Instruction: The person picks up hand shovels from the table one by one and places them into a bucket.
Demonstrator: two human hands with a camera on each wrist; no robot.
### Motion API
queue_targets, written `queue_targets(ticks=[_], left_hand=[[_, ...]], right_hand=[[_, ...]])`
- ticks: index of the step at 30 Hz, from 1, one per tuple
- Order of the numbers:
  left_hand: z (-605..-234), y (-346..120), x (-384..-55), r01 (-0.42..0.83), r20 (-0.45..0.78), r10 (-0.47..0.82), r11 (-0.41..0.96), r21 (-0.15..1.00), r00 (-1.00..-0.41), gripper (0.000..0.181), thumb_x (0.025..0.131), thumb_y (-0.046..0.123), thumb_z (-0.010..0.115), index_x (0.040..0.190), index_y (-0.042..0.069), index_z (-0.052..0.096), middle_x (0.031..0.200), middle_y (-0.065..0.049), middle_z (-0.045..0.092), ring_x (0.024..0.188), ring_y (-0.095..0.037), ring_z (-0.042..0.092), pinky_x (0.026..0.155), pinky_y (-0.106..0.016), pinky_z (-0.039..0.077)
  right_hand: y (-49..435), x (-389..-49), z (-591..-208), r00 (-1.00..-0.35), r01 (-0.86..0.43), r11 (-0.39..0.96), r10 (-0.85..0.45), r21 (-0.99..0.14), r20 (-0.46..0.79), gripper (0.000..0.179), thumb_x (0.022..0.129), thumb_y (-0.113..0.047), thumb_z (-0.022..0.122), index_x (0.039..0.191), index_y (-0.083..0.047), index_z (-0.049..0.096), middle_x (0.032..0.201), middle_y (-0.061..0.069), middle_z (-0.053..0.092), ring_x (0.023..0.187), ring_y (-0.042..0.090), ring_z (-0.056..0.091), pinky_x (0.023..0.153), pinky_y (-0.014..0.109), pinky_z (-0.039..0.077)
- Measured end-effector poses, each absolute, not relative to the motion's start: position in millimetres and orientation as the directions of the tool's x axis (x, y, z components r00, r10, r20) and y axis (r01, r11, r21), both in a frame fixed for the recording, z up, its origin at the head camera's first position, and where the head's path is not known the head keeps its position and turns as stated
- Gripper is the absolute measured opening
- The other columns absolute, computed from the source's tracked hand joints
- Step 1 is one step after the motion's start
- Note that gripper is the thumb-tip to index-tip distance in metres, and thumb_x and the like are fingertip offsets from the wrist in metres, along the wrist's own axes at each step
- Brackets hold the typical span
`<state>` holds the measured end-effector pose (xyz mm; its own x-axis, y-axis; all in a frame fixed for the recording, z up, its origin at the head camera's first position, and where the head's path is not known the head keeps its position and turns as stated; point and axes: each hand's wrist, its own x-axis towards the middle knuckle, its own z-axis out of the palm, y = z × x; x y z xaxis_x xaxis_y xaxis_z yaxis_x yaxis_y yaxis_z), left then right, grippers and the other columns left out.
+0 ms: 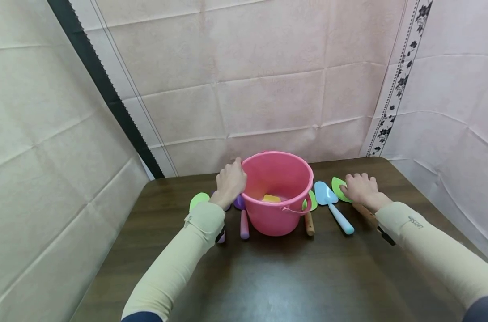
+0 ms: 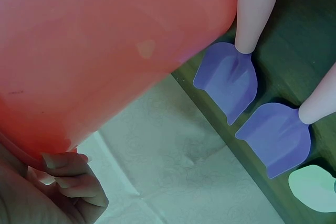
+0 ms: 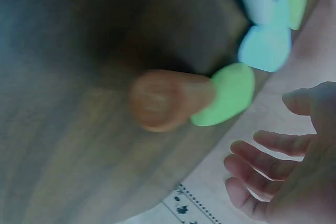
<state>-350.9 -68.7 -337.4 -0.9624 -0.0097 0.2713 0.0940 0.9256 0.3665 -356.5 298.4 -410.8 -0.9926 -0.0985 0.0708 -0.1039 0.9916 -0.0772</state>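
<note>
A pink bucket stands on the dark wooden table, with a yellow piece lying inside it. My left hand grips the bucket's left rim; in the left wrist view its fingers curl under the bucket. My right hand hovers over a green shovel with a wooden handle, right of the bucket. In the right wrist view that hand has spread fingers, just off the green shovel.
A blue shovel and another wooden-handled green shovel lie between the bucket and my right hand. Two purple shovels with pink handles and a green one lie left of the bucket. Fabric walls close in the table.
</note>
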Motion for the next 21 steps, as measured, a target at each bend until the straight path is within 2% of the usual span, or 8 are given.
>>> queue_targets(ticks=[7,11,15,21], left_hand=[[-338.1,-68.9,-350.7,0.087,0.269,-0.016,0.926,0.368,-0.963,0.023,0.099,0.022,0.043,0.117,0.016,0.055,0.102,-0.012,0.068,0.094,-0.034,0.067,0.079,-0.049,0.052],[-337.2,-69.0,-350.6,0.093,0.272,-0.013,0.924,0.371,-0.962,0.023,0.099,0.022,0.043,0.117,0.016,0.055,0.101,-0.012,0.067,0.094,-0.034,0.067,0.079,-0.048,0.052],[-336.4,-69.3,-350.7,0.096,0.271,-0.009,0.924,0.371,-0.963,0.023,0.099,0.022,0.042,0.118,0.016,0.055,0.100,-0.012,0.067,0.093,-0.033,0.067,0.078,-0.047,0.052],[-336.8,-70.0,-350.8,0.088,0.263,-0.015,0.923,0.375,-0.965,0.024,0.099,0.022,0.042,0.118,0.016,0.054,0.101,-0.012,0.067,0.095,-0.034,0.067,0.079,-0.048,0.052]], right_hand=[[306.2,-350.9,-425.2,-0.997,-0.070,0.996,-0.072,-0.058,-0.034,0.046,0.097,-0.032,0.047,0.112,0.011,0.052,0.110,0.033,0.056,0.098,0.050,0.053,0.075,0.060,0.043],[308.6,-352.3,-431.1,-0.996,-0.049,0.997,-0.053,-0.056,-0.067,0.046,0.097,-0.032,0.047,0.110,0.012,0.051,0.102,0.031,0.057,0.086,0.044,0.057,0.070,0.057,0.046],[310.5,-353.0,-435.6,-0.995,-0.035,0.998,-0.040,-0.059,-0.086,0.044,0.096,-0.032,0.046,0.104,0.011,0.052,0.091,0.027,0.058,0.075,0.038,0.058,0.065,0.054,0.046],[311.6,-351.4,-442.1,-0.996,-0.039,0.996,-0.045,-0.079,-0.078,0.036,0.095,-0.030,0.046,0.092,0.006,0.054,0.079,0.020,0.059,0.068,0.033,0.058,0.061,0.050,0.044]])
